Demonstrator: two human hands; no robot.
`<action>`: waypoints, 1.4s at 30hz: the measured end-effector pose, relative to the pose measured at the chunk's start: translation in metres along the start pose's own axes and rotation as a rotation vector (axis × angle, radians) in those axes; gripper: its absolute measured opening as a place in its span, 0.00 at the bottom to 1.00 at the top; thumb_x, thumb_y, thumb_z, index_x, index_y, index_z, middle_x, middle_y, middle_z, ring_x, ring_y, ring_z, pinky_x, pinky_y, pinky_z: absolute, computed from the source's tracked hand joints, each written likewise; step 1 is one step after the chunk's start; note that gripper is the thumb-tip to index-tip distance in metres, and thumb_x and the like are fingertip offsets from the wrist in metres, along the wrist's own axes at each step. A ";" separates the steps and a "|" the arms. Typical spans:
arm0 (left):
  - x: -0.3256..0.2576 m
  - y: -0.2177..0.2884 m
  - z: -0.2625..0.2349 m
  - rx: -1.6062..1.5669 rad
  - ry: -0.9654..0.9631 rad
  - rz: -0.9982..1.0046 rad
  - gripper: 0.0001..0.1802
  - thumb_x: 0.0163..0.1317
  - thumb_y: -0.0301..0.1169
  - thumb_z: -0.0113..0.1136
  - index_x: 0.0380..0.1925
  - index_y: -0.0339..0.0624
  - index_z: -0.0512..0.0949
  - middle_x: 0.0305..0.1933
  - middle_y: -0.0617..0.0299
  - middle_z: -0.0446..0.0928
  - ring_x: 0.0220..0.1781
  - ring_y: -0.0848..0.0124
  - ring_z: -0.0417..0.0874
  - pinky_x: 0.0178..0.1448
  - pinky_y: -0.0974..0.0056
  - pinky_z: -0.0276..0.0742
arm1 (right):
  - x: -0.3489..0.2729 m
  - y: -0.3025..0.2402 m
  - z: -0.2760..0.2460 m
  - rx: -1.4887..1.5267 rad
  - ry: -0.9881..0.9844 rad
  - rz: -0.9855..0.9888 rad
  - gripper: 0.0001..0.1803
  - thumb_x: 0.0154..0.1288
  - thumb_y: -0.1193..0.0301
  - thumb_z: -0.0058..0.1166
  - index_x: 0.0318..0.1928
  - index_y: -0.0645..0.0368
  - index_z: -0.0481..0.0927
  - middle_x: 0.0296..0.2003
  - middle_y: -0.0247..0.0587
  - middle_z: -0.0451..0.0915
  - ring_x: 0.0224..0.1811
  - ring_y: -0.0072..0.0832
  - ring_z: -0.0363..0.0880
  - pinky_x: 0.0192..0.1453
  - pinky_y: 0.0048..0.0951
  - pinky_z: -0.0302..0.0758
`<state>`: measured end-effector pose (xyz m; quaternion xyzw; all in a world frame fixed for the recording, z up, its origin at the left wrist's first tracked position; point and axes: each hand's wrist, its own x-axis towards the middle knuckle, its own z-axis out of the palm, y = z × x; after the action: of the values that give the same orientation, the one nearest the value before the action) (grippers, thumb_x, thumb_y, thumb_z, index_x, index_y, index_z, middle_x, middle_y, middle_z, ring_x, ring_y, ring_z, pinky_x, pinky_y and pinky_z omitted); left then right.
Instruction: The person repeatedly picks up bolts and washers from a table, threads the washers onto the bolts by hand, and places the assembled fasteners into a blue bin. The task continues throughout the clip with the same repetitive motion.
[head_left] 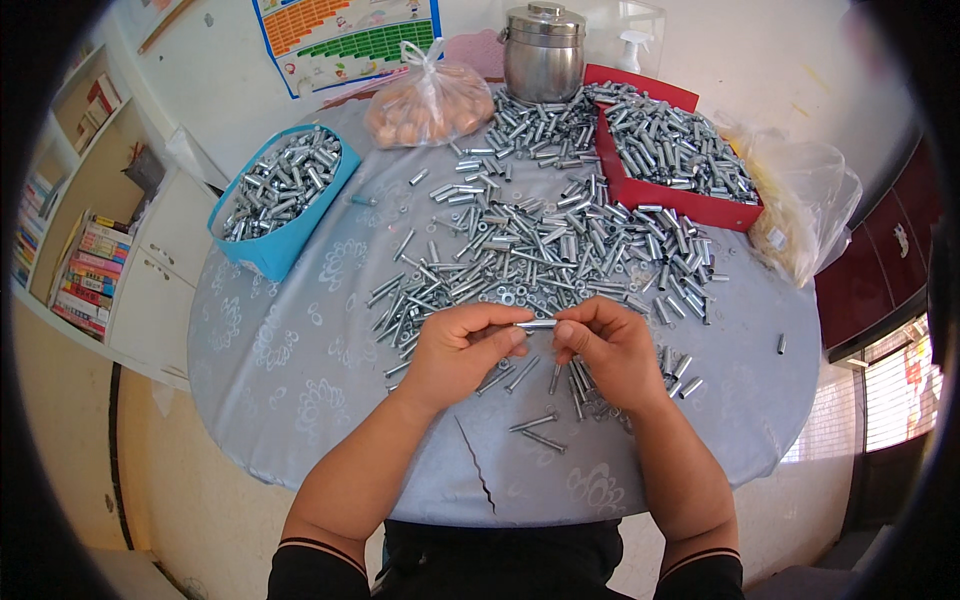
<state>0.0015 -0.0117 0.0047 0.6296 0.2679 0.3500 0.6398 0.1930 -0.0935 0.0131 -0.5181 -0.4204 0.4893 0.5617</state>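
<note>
Between my two hands, above the near side of the pile, a short silver metal sleeve or bolt (537, 324) lies level. The fingertips of my left hand (468, 340) pinch its left end. At its right end, the thumb and forefinger of my right hand (606, 345) close on it. Fingers cover both ends, so I cannot tell whether a bolt sits inside. A wide pile of loose bolts, sleeves, nuts and washers (520, 240) spreads just beyond my hands. Two bolts (540, 432) lie on the cloth nearer to me.
A blue box (272, 245) of metal parts stands at the left, a red box (680, 200) of sleeves at the back right. Behind the pile are a bag of eggs (428, 108) and a steel pot (543, 55). The grey tablecloth (475, 470) has a tear near me.
</note>
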 end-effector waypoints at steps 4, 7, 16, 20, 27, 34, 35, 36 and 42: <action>-0.001 -0.002 0.004 0.000 0.024 0.077 0.13 0.64 0.21 0.60 0.48 0.33 0.80 0.41 0.54 0.83 0.38 0.72 0.85 0.42 0.71 0.82 | 0.000 0.001 0.002 0.046 0.024 -0.021 0.08 0.67 0.73 0.58 0.41 0.66 0.79 0.30 0.35 0.81 0.30 0.19 0.78 0.36 0.20 0.75; -0.002 0.006 0.009 -0.141 0.044 -0.023 0.14 0.65 0.24 0.60 0.50 0.32 0.79 0.40 0.54 0.83 0.37 0.74 0.85 0.42 0.71 0.82 | 0.001 0.004 0.001 0.044 0.030 -0.087 0.08 0.67 0.73 0.58 0.41 0.66 0.79 0.30 0.35 0.81 0.30 0.20 0.78 0.36 0.20 0.75; -0.001 0.000 0.004 -0.070 0.023 0.015 0.12 0.65 0.24 0.60 0.47 0.32 0.80 0.38 0.53 0.84 0.34 0.71 0.86 0.39 0.70 0.83 | 0.000 0.003 0.003 0.074 0.035 -0.040 0.08 0.68 0.72 0.58 0.42 0.64 0.79 0.31 0.35 0.81 0.30 0.19 0.78 0.36 0.20 0.75; -0.001 0.008 0.003 -0.036 0.158 -0.024 0.12 0.67 0.27 0.58 0.47 0.33 0.80 0.33 0.57 0.83 0.28 0.76 0.82 0.33 0.73 0.79 | 0.000 -0.003 -0.010 0.046 -0.014 0.014 0.09 0.67 0.71 0.58 0.42 0.64 0.79 0.30 0.35 0.80 0.28 0.19 0.76 0.35 0.20 0.74; 0.008 0.006 -0.012 0.033 0.541 0.223 0.11 0.69 0.27 0.54 0.47 0.34 0.79 0.28 0.60 0.80 0.22 0.78 0.75 0.27 0.74 0.73 | -0.004 -0.030 -0.031 -0.118 -0.336 0.190 0.17 0.71 0.70 0.53 0.56 0.65 0.74 0.43 0.42 0.81 0.43 0.27 0.80 0.48 0.26 0.76; 0.010 0.005 -0.018 0.055 0.632 0.250 0.09 0.66 0.26 0.57 0.44 0.35 0.81 0.32 0.61 0.81 0.27 0.79 0.76 0.32 0.74 0.74 | 0.013 -0.013 -0.029 0.315 0.296 -0.282 0.21 0.74 0.69 0.45 0.63 0.67 0.67 0.57 0.54 0.76 0.60 0.38 0.76 0.65 0.35 0.72; 0.010 0.004 -0.020 0.115 0.618 0.240 0.09 0.66 0.26 0.58 0.43 0.35 0.81 0.32 0.62 0.81 0.27 0.79 0.76 0.33 0.74 0.74 | 0.013 -0.011 -0.032 0.276 0.308 -0.260 0.20 0.74 0.69 0.45 0.61 0.67 0.69 0.56 0.54 0.77 0.59 0.37 0.77 0.64 0.34 0.73; 0.010 0.002 -0.022 0.175 0.604 0.229 0.08 0.65 0.26 0.59 0.42 0.35 0.82 0.32 0.62 0.81 0.28 0.79 0.76 0.34 0.74 0.74 | 0.013 -0.010 -0.033 0.246 0.341 -0.253 0.18 0.74 0.69 0.46 0.58 0.67 0.72 0.53 0.52 0.78 0.56 0.35 0.79 0.60 0.33 0.75; 0.006 0.011 -0.032 0.677 0.466 0.197 0.09 0.58 0.28 0.65 0.38 0.38 0.83 0.30 0.63 0.81 0.31 0.75 0.79 0.37 0.67 0.74 | 0.011 -0.009 -0.038 0.195 0.531 -0.251 0.12 0.73 0.69 0.48 0.46 0.65 0.79 0.37 0.42 0.83 0.38 0.27 0.83 0.44 0.25 0.80</action>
<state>-0.0210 0.0128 0.0141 0.7309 0.4440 0.4345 0.2826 0.2326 -0.0890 0.0180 -0.5156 -0.2709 0.3018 0.7547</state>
